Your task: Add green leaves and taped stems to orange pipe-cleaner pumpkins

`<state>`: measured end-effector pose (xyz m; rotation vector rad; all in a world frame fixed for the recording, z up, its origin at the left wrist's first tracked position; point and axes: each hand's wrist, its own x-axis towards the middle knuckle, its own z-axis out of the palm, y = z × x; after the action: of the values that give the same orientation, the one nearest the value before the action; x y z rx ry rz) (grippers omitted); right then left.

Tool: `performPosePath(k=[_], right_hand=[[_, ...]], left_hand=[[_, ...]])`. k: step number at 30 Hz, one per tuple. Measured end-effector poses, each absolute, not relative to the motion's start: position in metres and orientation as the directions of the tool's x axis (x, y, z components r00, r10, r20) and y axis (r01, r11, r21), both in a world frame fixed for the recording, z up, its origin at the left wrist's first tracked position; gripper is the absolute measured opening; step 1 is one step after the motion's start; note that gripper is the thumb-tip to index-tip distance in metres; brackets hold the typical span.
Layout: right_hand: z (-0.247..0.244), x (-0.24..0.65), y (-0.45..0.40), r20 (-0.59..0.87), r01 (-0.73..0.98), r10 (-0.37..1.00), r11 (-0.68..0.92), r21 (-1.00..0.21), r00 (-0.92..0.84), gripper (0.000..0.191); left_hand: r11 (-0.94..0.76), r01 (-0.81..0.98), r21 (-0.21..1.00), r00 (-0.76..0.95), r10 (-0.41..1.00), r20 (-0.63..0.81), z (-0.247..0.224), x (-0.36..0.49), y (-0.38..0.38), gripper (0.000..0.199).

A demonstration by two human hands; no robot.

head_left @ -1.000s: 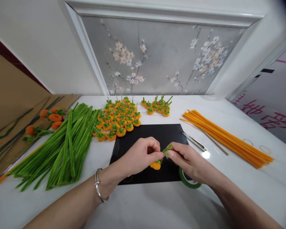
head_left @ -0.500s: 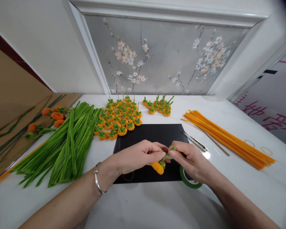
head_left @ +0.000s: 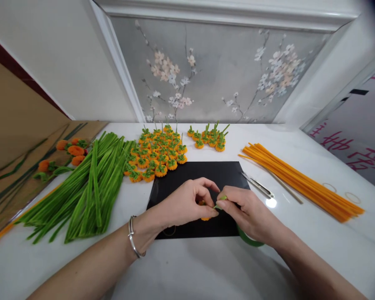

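Over the black mat (head_left: 175,183), my left hand (head_left: 187,204) is closed around a small orange pipe-cleaner pumpkin (head_left: 205,218), most of it hidden behind the fingers. A green stem (head_left: 220,203) runs from it toward my right hand (head_left: 248,212), whose thumb and forefinger pinch the stem's end. Below the right hand, a roll of green tape (head_left: 250,240) lies at the mat's corner, partly covered by the hand. Whether tape is wound on the stem I cannot tell.
Finished orange pumpkins with green tops (head_left: 159,152) stand at the back, with a smaller group (head_left: 211,137) beside them. Green pipe cleaners (head_left: 84,196) lie left, orange ones (head_left: 303,181) right. Scissors-like metal snips (head_left: 259,186) lie by the mat. Orange flowers (head_left: 76,152) rest far left.
My left fingers have shifted and arched around the pumpkin, which has turned and now shows less. The right hand still pinches the stem, and covers more of the tape roll.
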<state>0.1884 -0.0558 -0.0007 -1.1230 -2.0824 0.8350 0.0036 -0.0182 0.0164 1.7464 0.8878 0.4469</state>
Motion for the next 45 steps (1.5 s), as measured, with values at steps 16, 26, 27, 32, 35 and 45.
performPosePath(k=[16,26,27,32,35,45], right_hand=[[-0.001,0.194,-0.055,0.24,0.503,0.895,0.415,-0.758,-0.376,0.028],[-0.006,0.19,-0.052,0.189,0.496,0.917,0.354,-0.793,-0.353,0.031],[-0.007,0.189,-0.051,0.187,0.495,0.924,0.34,-0.799,-0.334,0.031],[-0.01,0.185,-0.049,0.167,0.503,0.951,0.281,-0.817,-0.26,0.028],[-0.01,0.184,-0.049,0.188,0.517,0.948,0.298,-0.803,-0.255,0.027],[-0.01,0.186,-0.041,0.232,0.459,0.938,0.33,-0.825,-0.259,0.028]], left_hand=[[-0.128,0.343,0.931,0.693,0.703,-0.159,0.015,0.001,-0.018,0.027],[-0.062,0.203,0.977,0.715,0.692,-0.104,0.005,0.005,-0.005,0.004],[-0.092,0.21,0.973,0.697,0.712,-0.084,0.004,0.006,-0.005,0.005],[-0.192,0.252,0.948,0.626,0.78,-0.009,0.001,0.009,-0.006,0.013],[-0.303,0.31,0.901,0.579,0.812,0.074,0.0,0.012,-0.01,0.015],[-0.392,0.378,0.839,0.603,0.792,0.098,0.011,0.011,-0.02,0.024]])
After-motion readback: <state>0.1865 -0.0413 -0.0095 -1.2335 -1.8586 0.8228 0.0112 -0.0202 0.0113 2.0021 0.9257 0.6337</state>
